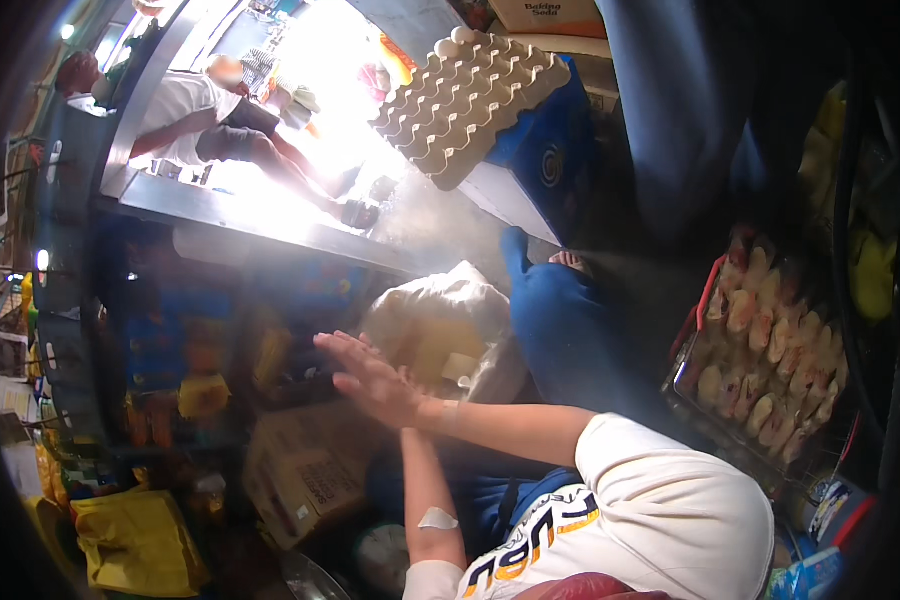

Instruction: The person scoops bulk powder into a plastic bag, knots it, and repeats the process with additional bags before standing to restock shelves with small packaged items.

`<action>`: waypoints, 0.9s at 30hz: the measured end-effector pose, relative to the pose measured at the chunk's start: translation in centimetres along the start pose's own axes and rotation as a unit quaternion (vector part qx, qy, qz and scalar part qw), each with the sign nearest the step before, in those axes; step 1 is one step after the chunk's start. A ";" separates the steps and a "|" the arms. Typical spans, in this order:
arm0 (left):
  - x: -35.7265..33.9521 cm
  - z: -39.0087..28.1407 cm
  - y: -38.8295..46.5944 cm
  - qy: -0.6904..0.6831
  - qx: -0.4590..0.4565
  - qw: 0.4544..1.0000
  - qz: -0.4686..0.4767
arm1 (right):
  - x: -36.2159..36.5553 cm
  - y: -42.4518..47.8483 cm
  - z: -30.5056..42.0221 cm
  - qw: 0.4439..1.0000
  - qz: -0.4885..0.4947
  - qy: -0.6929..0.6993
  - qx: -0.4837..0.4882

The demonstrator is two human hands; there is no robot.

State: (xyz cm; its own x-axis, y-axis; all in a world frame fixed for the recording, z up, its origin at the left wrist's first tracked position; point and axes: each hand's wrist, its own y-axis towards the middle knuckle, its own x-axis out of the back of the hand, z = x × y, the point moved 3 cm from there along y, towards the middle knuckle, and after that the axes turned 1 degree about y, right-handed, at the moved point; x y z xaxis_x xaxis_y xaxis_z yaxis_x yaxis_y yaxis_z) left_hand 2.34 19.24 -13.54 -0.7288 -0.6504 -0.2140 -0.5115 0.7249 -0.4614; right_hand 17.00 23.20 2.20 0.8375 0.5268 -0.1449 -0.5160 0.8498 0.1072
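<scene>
My right hand (379,386) lies across my left at the wrists or palms, with its fingers stretched out and nothing visible in it. My left hand is mostly hidden behind the right; only its forearm (424,480) shows plainly, with a pale patch on it. Just beyond both hands stands a translucent plastic bag (480,300) with something yellowish and a pale piece inside. Below them sits a printed cardboard box (307,472). My blue-trousered leg (562,322) is to the right of the bag.
A cardboard egg tray (469,105) with two eggs (454,43) rests on a blue box (547,161). At right is a wire basket (679,379) of plastic-wrapped pale items (776,360). A metal frame (255,221) edges the bright opening, where a person (187,112) sits. Yellow packs (135,540) hang lower left.
</scene>
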 end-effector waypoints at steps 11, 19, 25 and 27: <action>-3.2 -6.0 -7.1 0.505 -0.319 0.802 0.006 | 0.0 4.5 -2.1 0.956 0.122 0.266 -0.017; 5.4 -12.0 -11.8 0.612 -0.530 0.522 -0.267 | 4.0 7.2 -1.0 0.847 0.101 -0.495 0.165; 11.0 -7.9 -9.0 0.566 -0.247 0.767 -0.173 | 9.6 6.4 -5.0 0.782 0.294 -0.550 0.002; 12.5 -7.7 -8.1 0.568 -0.227 0.773 -0.165 | 10.5 6.1 -6.5 0.793 0.213 -0.569 -0.039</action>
State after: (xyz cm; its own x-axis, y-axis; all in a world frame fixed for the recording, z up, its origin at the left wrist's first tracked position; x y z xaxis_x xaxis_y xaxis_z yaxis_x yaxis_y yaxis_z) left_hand -6.12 6.95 -5.87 -0.3222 -0.3842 0.8652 -0.6739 0.7350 0.0755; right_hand 21.48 34.06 -5.03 0.1811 0.4493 0.8748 -0.7687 0.6195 -0.1590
